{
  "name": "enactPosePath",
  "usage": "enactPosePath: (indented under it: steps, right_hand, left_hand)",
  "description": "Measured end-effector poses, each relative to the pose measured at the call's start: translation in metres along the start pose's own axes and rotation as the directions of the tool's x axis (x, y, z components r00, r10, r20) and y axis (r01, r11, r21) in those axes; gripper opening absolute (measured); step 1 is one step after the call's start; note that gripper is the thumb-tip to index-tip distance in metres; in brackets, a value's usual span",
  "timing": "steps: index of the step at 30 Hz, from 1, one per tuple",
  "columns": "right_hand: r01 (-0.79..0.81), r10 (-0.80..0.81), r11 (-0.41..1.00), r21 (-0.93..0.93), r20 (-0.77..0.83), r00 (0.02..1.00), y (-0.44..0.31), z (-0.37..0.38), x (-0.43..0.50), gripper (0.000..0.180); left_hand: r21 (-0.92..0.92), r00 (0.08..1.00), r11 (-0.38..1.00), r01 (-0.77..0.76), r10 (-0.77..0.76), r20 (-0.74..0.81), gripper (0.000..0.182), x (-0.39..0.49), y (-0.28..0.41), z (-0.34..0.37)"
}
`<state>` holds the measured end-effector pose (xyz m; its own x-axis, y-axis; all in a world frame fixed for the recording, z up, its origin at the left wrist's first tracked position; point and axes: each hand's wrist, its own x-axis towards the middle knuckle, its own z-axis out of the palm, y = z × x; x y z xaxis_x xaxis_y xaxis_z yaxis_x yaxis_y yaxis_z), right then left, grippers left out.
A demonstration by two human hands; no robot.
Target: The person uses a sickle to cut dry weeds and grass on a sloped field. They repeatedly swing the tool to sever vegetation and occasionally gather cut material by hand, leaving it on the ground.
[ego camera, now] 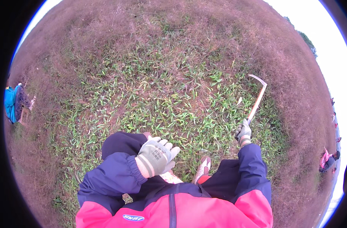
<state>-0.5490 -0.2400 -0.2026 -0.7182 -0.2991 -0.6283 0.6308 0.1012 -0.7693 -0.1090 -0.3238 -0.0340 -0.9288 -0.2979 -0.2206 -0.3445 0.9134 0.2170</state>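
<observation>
A sickle [258, 100] with a curved metal blade and a long light-coloured handle is gripped low on the handle by my gloved right hand [243, 132]. Its blade points up and to the left, above the green leaves at the edge of the taller growth. My left hand [157, 155], in a knitted work glove with printed writing on its back, hovers over or rests near my bent left knee [120, 142]. Its fingers are slightly spread and no object shows in them; the palm is hidden. Low leafy green plants [167, 111] cover the ground before my feet.
Dry, purplish-brown brush [299, 108] surrounds the green patch. At the far left are a blue cloth or garment [10, 104] and a wooden frame-like object [24, 115]. A person [328, 161] is at the far right. My patterned shoe [203, 168] stands among the plants.
</observation>
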Motion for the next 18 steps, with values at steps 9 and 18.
enactPosePath:
  steps: [9, 18]
  right_hand:
    - [0.021, 0.253, 0.845, -0.535, 0.433, 0.865, 0.308, 0.137, -0.152, 0.03]
    - [0.106, 0.224, 0.845, -0.524, 0.527, 0.819, 0.258, 0.114, -0.169, 0.031]
  left_hand:
    - [0.028, 0.99, 0.999, -0.021, 0.025, -0.14, 0.038, -0.001, 0.001, 0.003]
    - [-0.086, 0.989, 0.996, 0.015, -0.027, -0.144, 0.039, -0.024, -0.008, 0.0]
